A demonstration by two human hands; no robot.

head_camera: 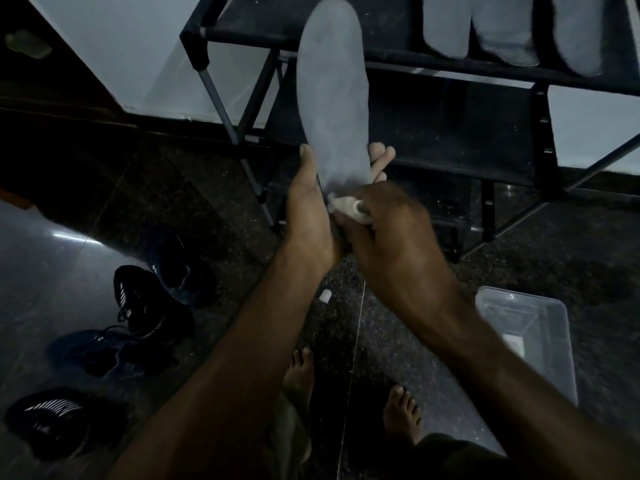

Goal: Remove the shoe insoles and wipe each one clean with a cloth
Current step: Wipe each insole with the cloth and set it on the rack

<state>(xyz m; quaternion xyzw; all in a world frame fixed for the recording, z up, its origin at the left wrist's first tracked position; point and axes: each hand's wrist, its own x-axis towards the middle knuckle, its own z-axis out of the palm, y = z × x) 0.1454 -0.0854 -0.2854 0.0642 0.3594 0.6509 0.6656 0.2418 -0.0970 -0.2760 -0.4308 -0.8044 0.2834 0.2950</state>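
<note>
No legible writing. Left hand (pixel 308 209) grips grey insole (pixel 330 91); right hand (pixel 384 223) pinches white cloth (pixel 346 206) against it. Clear tub (pixel 554 341): contents unclear.

left hand (pixel 308 209) holding insole (pixel 332 95), right hand (pixel 384 223) pressing cloth (pixel 346 206)

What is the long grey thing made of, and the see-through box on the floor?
The insole looks like soft foam with a matte, slightly fuzzy fabric face: no shine, and it stands stiffly by itself. The box looks like clear hard plastic: you see the floor through it, and its edges glint.
</note>
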